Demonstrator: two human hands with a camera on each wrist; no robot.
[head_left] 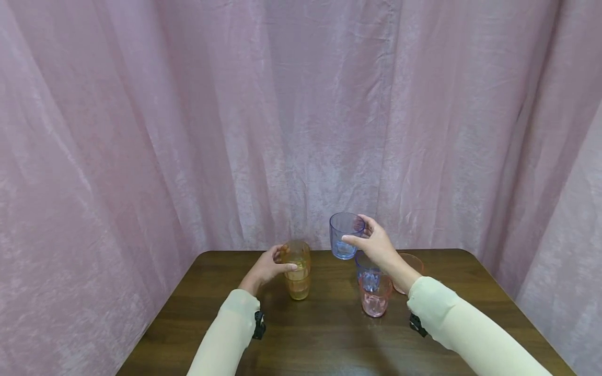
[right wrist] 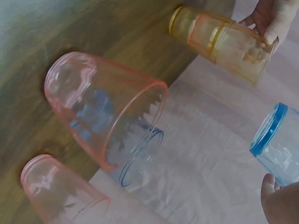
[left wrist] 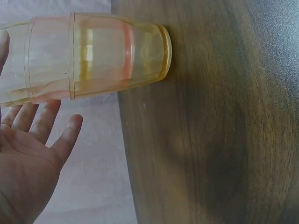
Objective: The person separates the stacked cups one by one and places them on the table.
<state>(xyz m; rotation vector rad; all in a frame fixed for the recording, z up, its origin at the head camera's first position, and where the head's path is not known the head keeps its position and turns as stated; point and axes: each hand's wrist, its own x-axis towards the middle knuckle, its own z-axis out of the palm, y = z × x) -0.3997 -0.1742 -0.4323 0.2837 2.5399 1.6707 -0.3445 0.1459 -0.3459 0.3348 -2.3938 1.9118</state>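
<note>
Head view: right hand (head_left: 376, 244) holds a clear blue tumbler (head_left: 339, 243) by its side wall, upright and raised off the bench (head_left: 320, 344); a second blue tumbler (head_left: 369, 274) and two pink tumblers (head_left: 375, 304) stand lower, around the right forearm. Left hand (head_left: 269, 267) has thumb and fingers either side of the upper part of an amber-and-pink tumbler stack (head_left: 298, 286), which stands upright on the bench. Left wrist view: amber outermost at the base, pink nested within; that grip looks light. Right wrist view: blue tumbler hangs apart from the stack, the grip spread about its width. Handling, judged: light, rigid, smooth, probably slippery; glass or plastic cannot be told. Best hold: mid-wall, below the rim. No brand, label or writing legible.
</note>
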